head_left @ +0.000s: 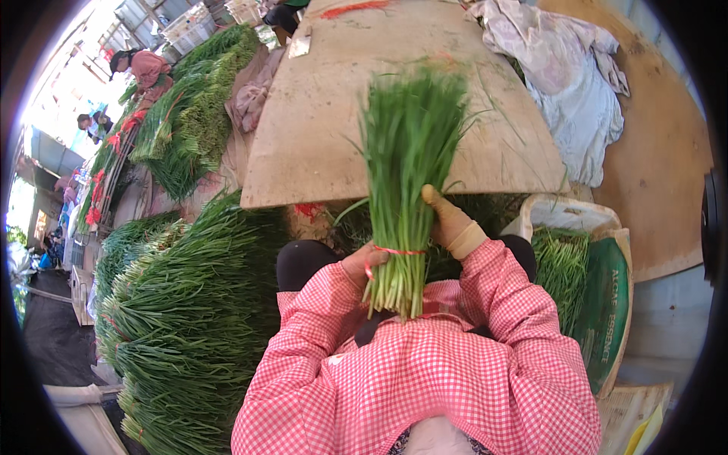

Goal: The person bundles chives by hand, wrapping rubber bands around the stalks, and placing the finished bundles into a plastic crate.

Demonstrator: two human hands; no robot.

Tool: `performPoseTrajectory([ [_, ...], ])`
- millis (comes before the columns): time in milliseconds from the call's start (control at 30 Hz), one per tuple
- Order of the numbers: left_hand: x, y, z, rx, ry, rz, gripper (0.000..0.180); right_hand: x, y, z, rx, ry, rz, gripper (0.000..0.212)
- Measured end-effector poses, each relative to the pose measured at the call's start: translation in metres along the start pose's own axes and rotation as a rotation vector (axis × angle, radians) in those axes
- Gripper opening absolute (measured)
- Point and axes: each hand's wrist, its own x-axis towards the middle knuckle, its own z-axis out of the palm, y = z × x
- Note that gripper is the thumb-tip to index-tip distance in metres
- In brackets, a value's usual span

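Banded greens gripped between two hands

The bunch of long green stalks [415, 144] is in front of the person's chest, its pale cut ends toward the body and its leafy tops pointing away, over the near part of the wooden board [303, 144]. Whether the tops touch the wood cannot be told; they are blurred. A thin red band [402, 251] crosses the pale lower part, with a loose end at the left — whether it is fastened does not show.

The left hand [362, 265] is curled against the lower left side, pinching the stalks beside that loose end. The right hand [453, 221], which looks gloved, cups the right side a little higher, thumb along the edge; its other fingers are mostly hidden behind the bunch.

The step in hand seems to be binding and neatening. To do it well, keep the band level and snug without crushing the stems, and guard the loose end from slipping. The butts look uneven — evening them before the last tightening would likely help.

Farther out, a big heap of similar greens [189, 318] lies to the left, a crate [574, 214] with more greens stands to the right, and pale cloth [565, 83] drapes beyond it.
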Motion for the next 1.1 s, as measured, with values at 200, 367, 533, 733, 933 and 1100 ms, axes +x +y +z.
performPoseTrajectory([
  [200, 0.030, 0.028, 0.008, 0.378, 0.315, 0.348, 0.093, -0.005, -0.029, 0.016, -0.169, 0.113, -0.256, 0.055],
  [367, 0.048, 0.077, 0.047, 0.556, 0.442, 0.677, 0.085, 0.006, -0.055, 0.048, -0.443, 0.149, -0.495, 0.055],
  [533, 0.057, 0.164, 0.057, 0.746, 0.319, 0.817, 0.082, 0.027, -0.116, 0.107, -0.848, 0.080, -0.809, 0.056],
  [733, 0.077, 0.230, 0.035, 1.195, 0.251, 0.914, 0.085, 0.058, -0.152, 0.113, -0.872, 0.037, -0.829, 0.061],
  [933, 0.098, 0.176, -0.030, 0.719, 0.585, 0.746, 0.062, 0.129, -0.109, 0.007, -0.953, 0.129, -0.618, 0.051],
  [1100, 0.089, 0.190, -0.016, 0.454, 0.582, 0.824, 0.034, 0.121, -0.109, 0.033, -0.923, 0.201, -0.560, 0.031],
])
